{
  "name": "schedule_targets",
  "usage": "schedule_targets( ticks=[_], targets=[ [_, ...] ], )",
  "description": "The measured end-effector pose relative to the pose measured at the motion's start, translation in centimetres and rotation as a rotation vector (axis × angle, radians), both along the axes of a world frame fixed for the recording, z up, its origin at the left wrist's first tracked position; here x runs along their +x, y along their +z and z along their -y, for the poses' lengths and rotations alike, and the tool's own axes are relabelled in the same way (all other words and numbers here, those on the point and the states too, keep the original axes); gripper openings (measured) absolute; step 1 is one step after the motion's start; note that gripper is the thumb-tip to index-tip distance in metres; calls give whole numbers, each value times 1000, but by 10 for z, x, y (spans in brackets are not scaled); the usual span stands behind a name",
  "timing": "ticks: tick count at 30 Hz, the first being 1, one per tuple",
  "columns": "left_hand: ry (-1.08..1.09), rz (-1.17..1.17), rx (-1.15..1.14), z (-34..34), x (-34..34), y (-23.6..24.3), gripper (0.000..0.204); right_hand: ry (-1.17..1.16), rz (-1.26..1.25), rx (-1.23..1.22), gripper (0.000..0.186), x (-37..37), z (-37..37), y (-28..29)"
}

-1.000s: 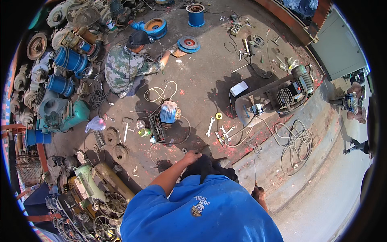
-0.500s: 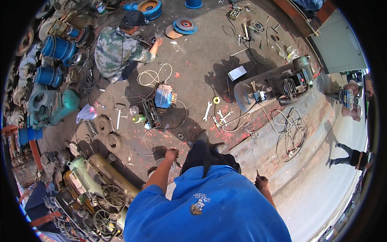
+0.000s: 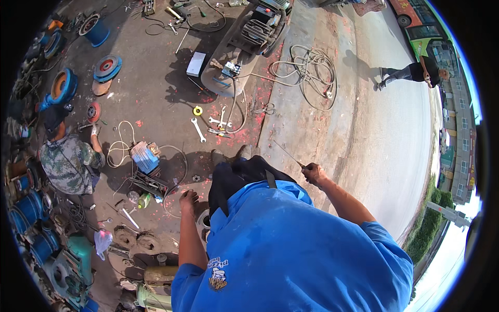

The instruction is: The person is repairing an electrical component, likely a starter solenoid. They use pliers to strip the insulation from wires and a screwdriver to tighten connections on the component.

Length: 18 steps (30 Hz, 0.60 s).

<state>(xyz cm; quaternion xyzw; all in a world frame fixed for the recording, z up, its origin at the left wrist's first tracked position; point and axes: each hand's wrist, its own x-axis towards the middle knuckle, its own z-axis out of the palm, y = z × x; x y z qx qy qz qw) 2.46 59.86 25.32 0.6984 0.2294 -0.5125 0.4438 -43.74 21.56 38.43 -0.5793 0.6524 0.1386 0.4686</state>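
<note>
My right hand (image 3: 313,174) is closed around the handle of a long thin screwdriver (image 3: 289,154). The shaft points forward and to the left, over the concrete. My left hand (image 3: 188,201) hangs at my left side with its fingers curled in, and I see nothing in it. Nearest to it on the ground are a cable loop and a metal ring (image 3: 206,218), partly hidden by my body. Ahead of me lie a wrench (image 3: 198,130), a yellow tape roll (image 3: 197,111) and a few more hand tools.
A blue motor (image 3: 145,157) sits at front left, beside a crouching co-worker (image 3: 70,161). Straight ahead stands a machine with a motor (image 3: 257,32), its cable coiled (image 3: 314,73) at right. Pump parts crowd the left edge. Another person (image 3: 410,73) walks on the road.
My view has swung to the right, so the yard's things sit farther left. My right arm has come up and forward with the screwdriver. The co-worker's hand now reaches to a red wheel.
</note>
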Motion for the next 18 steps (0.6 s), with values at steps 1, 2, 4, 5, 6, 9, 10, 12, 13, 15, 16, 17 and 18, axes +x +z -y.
schedule_targets(
  ticks=[1, 2, 4, 5, 6, 9, 10, 12, 13, 15, 16, 17, 18],
  targets=[
    [-25, -22, 1, -6, -2, -3, 36, 158, -36, -43, 36, -14, -10, -2],
    [-30, -32, 6, -17, -2, -9, 35, 313, -68, -97, 37, -22, -19, -3],
    [-78, -20, 82, -31, -1, -11, 33, 205, -88, -78, 36, -29, -36, -4],
    [-77, -51, 65, -34, -1, -7, 32, 156, -96, -71, 36, -27, -40, -2],
    [-74, -82, 47, -37, -2, -4, 33, 157, -102, -90, 36, -31, -46, -4],
    [-83, -103, 45, -30, -6, 4, 34, 175, -108, -171, 36, -66, -61, -30],
    [-84, -95, 52, -24, -8, 4, 34, 218, -92, -226, 36, -79, -62, -41],
    [-71, -27, 41, 7, -11, 26, 33, 287, -63, -266, 38, -71, -48, -36],
    [-65, 4, 40, 23, -13, 37, 33, 362, -70, -280, 40, -59, -38, -22],
    [-122, -4, 3, 42, -21, 35, 35, 500, -111, -294, 42, -36, -13, 4],
    [-156, -15, -28, 50, -26, 31, 37, 574, -132, -302, 43, -26, 0, 14],
    [-188, -26, -58, 59, -32, 31, 38, 513, -131, -269, 43, -22, 13, 13],
    [-277, 5, -24, 69, -44, 31, 44, 490, -124, -235, 43, -22, 27, 13]
  ],
)
